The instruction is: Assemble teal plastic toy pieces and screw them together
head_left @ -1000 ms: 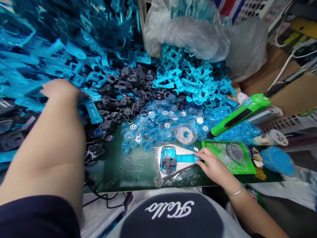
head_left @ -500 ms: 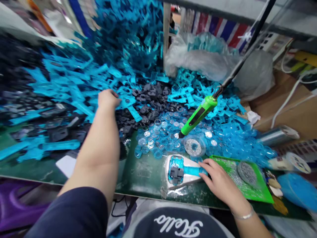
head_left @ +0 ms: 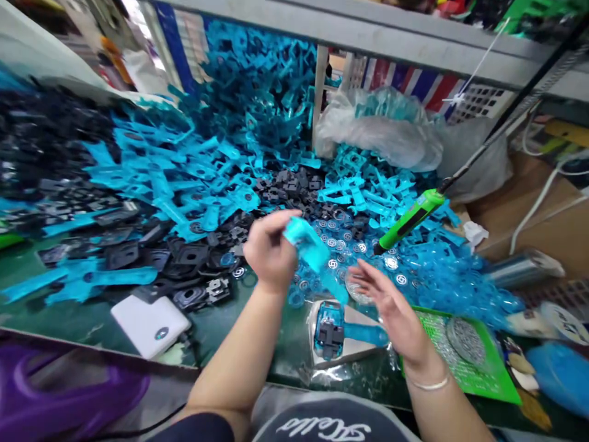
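My left hand (head_left: pixel 271 248) is closed on a blue plastic part (head_left: pixel 310 244) with a long handle-like arm, blurred by motion, held above the bench. My right hand (head_left: pixel 391 307) is raised with its fingers apart, holding nothing, just right of that part. Below the hands, a white fixture (head_left: pixel 352 350) carries another blue plastic piece (head_left: pixel 363 333) with a small black block (head_left: pixel 330 337) on its wide end. A green electric screwdriver (head_left: pixel 409 222) hangs tilted above a spread of round clear-blue discs (head_left: pixel 338 245).
Heaped blue parts (head_left: pixel 184 159) and black parts (head_left: pixel 294 187) cover the back and left. A green tray (head_left: pixel 497 368) with small metal pieces lies at the right. A white power bank (head_left: pixel 150 322) rests near the front edge. A purple stool (head_left: pixel 92 393) stands lower left.
My left hand has come from the blue heap toward the middle, now carrying a blue plastic part. My right hand has lifted off the piece on the fixture and opened.
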{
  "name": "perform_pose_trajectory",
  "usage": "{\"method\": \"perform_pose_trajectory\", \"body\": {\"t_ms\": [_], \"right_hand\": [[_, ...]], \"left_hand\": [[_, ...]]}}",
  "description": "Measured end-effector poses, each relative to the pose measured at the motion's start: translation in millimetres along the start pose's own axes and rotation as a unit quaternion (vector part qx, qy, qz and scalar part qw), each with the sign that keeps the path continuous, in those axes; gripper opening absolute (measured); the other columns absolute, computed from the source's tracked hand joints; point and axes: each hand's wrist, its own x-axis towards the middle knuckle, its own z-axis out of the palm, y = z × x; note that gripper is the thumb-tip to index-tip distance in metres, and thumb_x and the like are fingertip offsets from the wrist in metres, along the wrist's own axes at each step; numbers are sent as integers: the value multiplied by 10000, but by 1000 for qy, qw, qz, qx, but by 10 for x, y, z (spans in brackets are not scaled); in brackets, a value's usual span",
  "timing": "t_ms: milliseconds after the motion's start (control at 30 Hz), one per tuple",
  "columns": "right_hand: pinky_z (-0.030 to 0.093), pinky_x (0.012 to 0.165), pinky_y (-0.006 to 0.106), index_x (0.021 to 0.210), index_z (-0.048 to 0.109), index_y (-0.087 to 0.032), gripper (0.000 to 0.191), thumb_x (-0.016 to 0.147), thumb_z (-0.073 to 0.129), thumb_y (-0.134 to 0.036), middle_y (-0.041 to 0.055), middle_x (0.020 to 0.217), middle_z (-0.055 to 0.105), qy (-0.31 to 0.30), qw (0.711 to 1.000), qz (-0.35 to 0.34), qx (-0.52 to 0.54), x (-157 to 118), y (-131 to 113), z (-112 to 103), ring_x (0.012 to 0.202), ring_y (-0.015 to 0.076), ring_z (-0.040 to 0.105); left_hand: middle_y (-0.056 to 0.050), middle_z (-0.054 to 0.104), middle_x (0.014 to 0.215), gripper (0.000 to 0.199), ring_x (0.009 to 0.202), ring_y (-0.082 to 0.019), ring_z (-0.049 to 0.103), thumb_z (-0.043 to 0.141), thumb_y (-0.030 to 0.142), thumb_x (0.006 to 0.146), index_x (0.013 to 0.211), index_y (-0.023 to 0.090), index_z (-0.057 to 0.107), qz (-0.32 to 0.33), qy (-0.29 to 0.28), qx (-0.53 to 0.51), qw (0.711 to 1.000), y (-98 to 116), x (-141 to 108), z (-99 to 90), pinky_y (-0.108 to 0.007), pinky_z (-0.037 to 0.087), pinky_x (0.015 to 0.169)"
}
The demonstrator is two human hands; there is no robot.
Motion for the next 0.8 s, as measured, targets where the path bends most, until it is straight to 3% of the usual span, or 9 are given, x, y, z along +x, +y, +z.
{"method": "perform_pose_trajectory", "body": {"t_ms": [67,133,167,300,433,533,700,800], "right_hand": [[604,939,435,1437,581,-276,641,953,505,-690,134,1294,684,-94,992,29,83,66,-72,35,1122,263,697],[596,928,409,1236,729,-245,545,900,629,-662,104,1142,728,-131,986,51,90,67,-61,23,1037,244,705],[586,943,406,1162,762,-235,486,892,668,-627,94,1107,730,-122,988,54,74,39,-24,-8,1030,238,700],[558,980,428,1227,746,-268,342,923,713,-420,87,1133,720,-46,994,51,-89,-223,224,-232,1066,236,671],[559,948,459,1269,722,-289,313,969,637,-259,90,1123,726,-100,972,28,-210,-478,436,-291,1065,243,644],[555,957,483,1289,704,-280,323,991,591,-228,100,1170,719,-123,963,2,-240,-554,532,-177,1087,253,634],[543,979,486,1311,679,-281,331,1008,554,-239,97,1197,681,-143,949,2,-282,-580,580,-87,1111,256,626],[526,950,488,1320,677,-287,331,1007,572,-307,108,1164,662,-157,930,1,-331,-563,538,-149,1100,275,612]], "left_hand": [[-38,735,1122,90,955,-213,752,530,356,1017,1084,300,553,49,43,-89,994,210,-380,129,-465,609,806],[-14,765,1089,115,877,-210,777,619,272,969,1071,318,590,39,66,-164,983,326,-625,180,-432,642,766],[-25,771,1118,138,915,-223,783,619,256,968,1092,316,612,14,48,-189,981,339,-699,176,-436,651,800],[-116,672,1396,320,1280,-278,656,591,311,985,1301,263,604,-109,-106,-203,967,145,-899,5,-486,553,1091],[-94,753,1231,218,1182,-260,712,593,343,974,1158,266,680,-253,-88,-172,948,-111,-1238,-248,-463,570,1067],[-81,786,1117,172,1084,-271,749,607,352,952,1073,278,703,-303,-116,-155,933,-150,-1487,-350,-473,612,990],[-79,779,1130,204,1064,-256,752,547,345,987,1137,306,680,-278,-178,-148,932,-3,-1594,-350,-448,628,942],[-127,632,1446,408,1351,-296,592,532,334,996,1401,293,567,-145,-272,-88,947,71,-1572,-301,-519,505,1115]]}}
